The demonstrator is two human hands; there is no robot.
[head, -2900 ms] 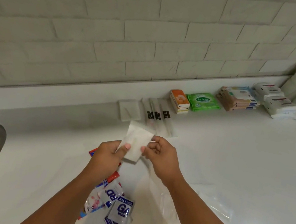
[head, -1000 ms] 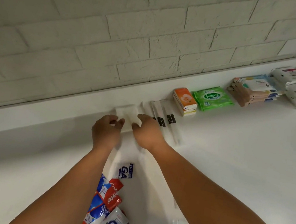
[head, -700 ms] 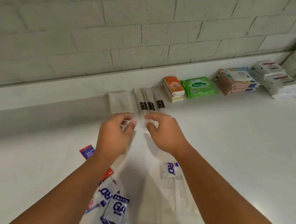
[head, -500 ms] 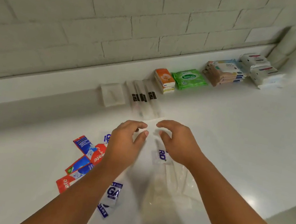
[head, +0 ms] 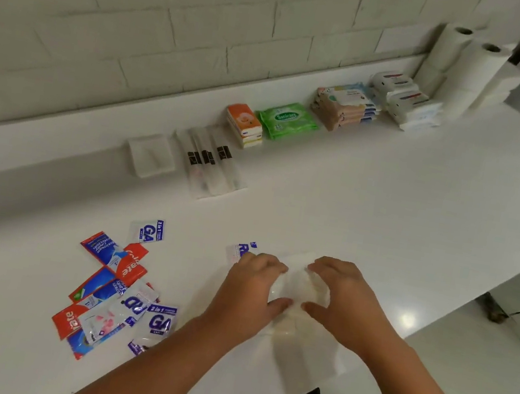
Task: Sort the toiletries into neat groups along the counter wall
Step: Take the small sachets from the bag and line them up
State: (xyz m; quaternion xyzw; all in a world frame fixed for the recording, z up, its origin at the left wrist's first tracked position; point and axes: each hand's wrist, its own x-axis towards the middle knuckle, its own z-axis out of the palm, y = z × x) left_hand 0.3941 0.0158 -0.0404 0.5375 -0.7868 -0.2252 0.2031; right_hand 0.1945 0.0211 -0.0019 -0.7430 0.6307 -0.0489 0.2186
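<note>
My left hand (head: 254, 286) and my right hand (head: 340, 294) grip a translucent white packet (head: 297, 284) from both sides, low over the front of the white counter (head: 385, 216). The packet lies over a clear plastic bag (head: 305, 354). A blue-and-white sachet (head: 240, 249) peeks out behind my left fingers. Red and blue toothpaste sachets (head: 116, 254) and more blue-and-white sachets (head: 137, 317) lie scattered to the left. One sachet marked GA (head: 149, 230) lies apart.
Along the wall stand flat white packets (head: 151, 154), wrapped toothbrushes (head: 209, 163), orange tissue packs (head: 244, 123), a green wipes pack (head: 286, 120), stacked wipes (head: 344, 104), white packs (head: 406, 101) and paper rolls (head: 470, 66). The counter edge runs at the right.
Both hands left the flat white packet at the wall, drew back toward the counter's front and took hold of another white packet. The camera view swung right.
</note>
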